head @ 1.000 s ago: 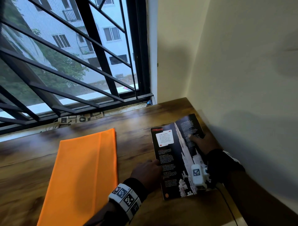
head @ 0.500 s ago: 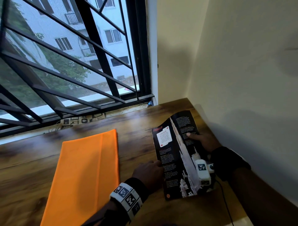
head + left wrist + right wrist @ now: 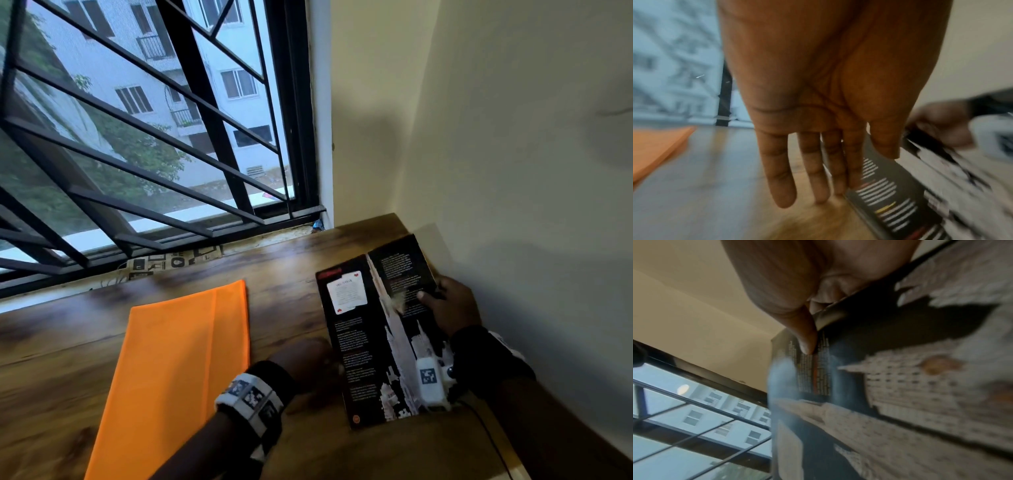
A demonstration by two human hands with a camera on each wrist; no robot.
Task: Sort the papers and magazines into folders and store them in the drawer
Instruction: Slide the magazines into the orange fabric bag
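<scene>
An open black magazine [image 3: 370,339] with a tall white tower picture lies at the right end of the wooden desk [image 3: 284,270]. My right hand [image 3: 442,301] pinches its right-hand page at the outer edge, thumb on top, and that page stands lifted. In the right wrist view the thumb presses on the magazine [image 3: 900,369]. My left hand [image 3: 308,359] rests beside the left edge with straight fingers [image 3: 781,170] touching the magazine [image 3: 892,203]. An orange folder [image 3: 178,370] lies flat to the left, and its corner [image 3: 655,146] shows in the left wrist view.
A barred window [image 3: 144,137] runs along the desk's far edge. Cream walls [image 3: 513,154] close the corner on the right, tight against the magazine. A patterned strip [image 3: 171,262] lies on the sill. Bare wood separates folder and magazine.
My right hand slid from the page's middle to its outer edge and pinched it; the right-hand page has risen off the desk. The left hand stayed at the left edge.
</scene>
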